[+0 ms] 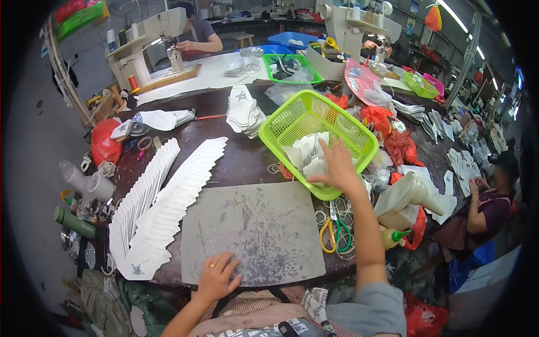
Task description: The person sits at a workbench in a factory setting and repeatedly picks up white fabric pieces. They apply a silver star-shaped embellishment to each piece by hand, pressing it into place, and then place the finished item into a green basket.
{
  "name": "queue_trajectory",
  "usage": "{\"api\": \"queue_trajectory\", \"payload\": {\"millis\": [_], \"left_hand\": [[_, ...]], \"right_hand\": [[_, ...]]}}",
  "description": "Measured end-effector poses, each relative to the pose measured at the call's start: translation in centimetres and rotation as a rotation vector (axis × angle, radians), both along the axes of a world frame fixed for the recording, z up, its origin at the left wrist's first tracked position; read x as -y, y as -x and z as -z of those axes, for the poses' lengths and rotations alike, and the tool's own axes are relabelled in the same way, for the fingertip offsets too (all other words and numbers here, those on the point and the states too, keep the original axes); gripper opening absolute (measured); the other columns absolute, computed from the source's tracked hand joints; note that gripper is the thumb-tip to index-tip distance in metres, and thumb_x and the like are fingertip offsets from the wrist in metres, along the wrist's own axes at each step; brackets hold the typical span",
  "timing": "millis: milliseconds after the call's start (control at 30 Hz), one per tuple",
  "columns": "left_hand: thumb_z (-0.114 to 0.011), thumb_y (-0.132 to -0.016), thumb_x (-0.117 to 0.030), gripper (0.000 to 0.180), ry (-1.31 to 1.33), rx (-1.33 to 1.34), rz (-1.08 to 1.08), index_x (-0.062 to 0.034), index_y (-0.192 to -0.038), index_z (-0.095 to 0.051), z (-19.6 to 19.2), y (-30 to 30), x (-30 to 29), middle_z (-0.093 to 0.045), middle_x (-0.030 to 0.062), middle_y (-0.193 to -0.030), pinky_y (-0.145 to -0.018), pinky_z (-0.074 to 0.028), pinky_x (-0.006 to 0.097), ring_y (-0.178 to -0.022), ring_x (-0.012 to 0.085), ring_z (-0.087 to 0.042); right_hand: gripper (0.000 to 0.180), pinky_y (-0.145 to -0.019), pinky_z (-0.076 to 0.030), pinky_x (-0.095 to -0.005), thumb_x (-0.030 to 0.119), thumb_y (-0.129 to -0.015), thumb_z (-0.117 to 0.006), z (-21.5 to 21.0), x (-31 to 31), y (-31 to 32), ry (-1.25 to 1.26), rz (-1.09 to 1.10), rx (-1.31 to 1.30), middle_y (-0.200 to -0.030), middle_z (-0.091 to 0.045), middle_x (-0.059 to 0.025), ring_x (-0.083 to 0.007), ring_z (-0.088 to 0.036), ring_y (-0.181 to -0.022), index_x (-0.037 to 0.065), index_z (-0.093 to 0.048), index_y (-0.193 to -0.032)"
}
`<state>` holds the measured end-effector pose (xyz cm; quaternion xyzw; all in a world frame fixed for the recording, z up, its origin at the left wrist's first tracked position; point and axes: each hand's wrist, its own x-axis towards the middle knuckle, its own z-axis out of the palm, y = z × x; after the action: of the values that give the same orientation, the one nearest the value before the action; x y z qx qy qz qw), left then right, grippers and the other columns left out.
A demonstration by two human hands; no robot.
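My left hand point(219, 275) lies on the front left part of the grey mat point(264, 224), fingers apart and holding nothing. Over the near rim of the green plastic basket point(269, 140) reaches my right hand point(339, 168), its fingers spread. White cut pieces point(306, 153) stand stacked inside the basket, just beside that hand. Whether my right fingertips touch them is hard to tell. To the left of the mat, two long fanned rows of white pieces point(179, 202) overlap one another. The nearest one bears a silver star-like mark.
Yellow-handled scissors point(327, 235) and green-handled scissors point(343, 236) lie right of the mat among white cords. Beyond the basket's left side sits a stack of white pieces point(244, 115). A green bottle point(73, 222) is at far left. People work at sewing machines point(149, 42) behind; another person sits right.
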<state>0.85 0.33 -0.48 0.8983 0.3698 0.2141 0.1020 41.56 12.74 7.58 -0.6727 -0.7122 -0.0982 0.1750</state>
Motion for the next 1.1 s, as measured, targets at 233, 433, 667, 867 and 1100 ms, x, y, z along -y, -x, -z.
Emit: {"api": "queue_trajectory", "payload": {"millis": [233,433,667,867,1100], "left_hand": [[-0.068,-0.08,-0.025,0.04,0.081,0.105,0.042,-0.009,-0.116,-0.06,0.5,2.5,-1.0,-0.052,0.014,-0.125,-0.095,-0.042,0.044,-0.112,0.0313,-0.053],[-0.064,-0.088,-0.025,0.048,0.502,0.484,0.274,-0.0118,-0.131,-0.05,-1.7,8.5,-3.7,-0.044,0.0187,-0.137,-0.093,-0.046,0.043,-0.117,0.0341,-0.052],[-0.069,-0.084,-0.026,0.042,0.366,0.306,-0.201,-0.0103,-0.123,-0.059,-6.1,25.3,-15.7,-0.058,0.0129,-0.125,-0.1,-0.041,0.04,-0.116,0.0292,-0.054],[-0.071,-0.082,-0.033,0.05,0.248,0.123,-0.422,-0.0009,-0.119,-0.059,0.8,31.6,-34.2,-0.062,0.0185,-0.11,-0.087,-0.048,0.037,-0.1,0.0291,-0.061],[-0.081,-0.071,-0.039,0.073,0.792,0.151,-0.572,0.0029,-0.122,-0.051,1.0,26.4,-42.7,-0.06,0.0152,-0.109,-0.08,-0.047,0.031,-0.096,0.0207,-0.057]], "right_hand": [[0.092,-0.096,-0.036,-0.056,0.066,-0.056,-0.075,3.6,-3.7,-1.0,0.273,0.112,0.032,-0.113,-0.057,-0.0229,-0.0384,-0.051,-0.112,0.007,-0.055,-0.124],[0.078,-0.098,-0.038,-0.0453,0.027,-0.054,-0.087,5.7,-2.7,1.4,0.108,0.071,-0.209,-0.118,-0.054,-0.0223,-0.04,-0.047,-0.114,-0.001,-0.054,-0.119],[0.086,-0.1,-0.035,-0.0461,0.022,-0.061,-0.083,2.8,-1.4,3.2,0.126,0.166,0.014,-0.131,-0.046,-0.0258,-0.0426,-0.044,-0.119,0.001,-0.043,-0.134],[0.048,-0.095,-0.042,-0.0392,0.015,-0.077,-0.074,-3.0,-5.5,13.4,-0.101,-0.019,-0.226,-0.12,-0.057,-0.0212,-0.0327,-0.054,-0.112,-0.002,-0.057,-0.118],[0.043,-0.076,-0.049,-0.025,0.031,-0.086,-0.069,4.0,-27.4,33.4,0.554,-0.401,-1.255,-0.098,-0.066,-0.0069,-0.0117,-0.061,-0.085,-0.002,-0.064,-0.113]]}}
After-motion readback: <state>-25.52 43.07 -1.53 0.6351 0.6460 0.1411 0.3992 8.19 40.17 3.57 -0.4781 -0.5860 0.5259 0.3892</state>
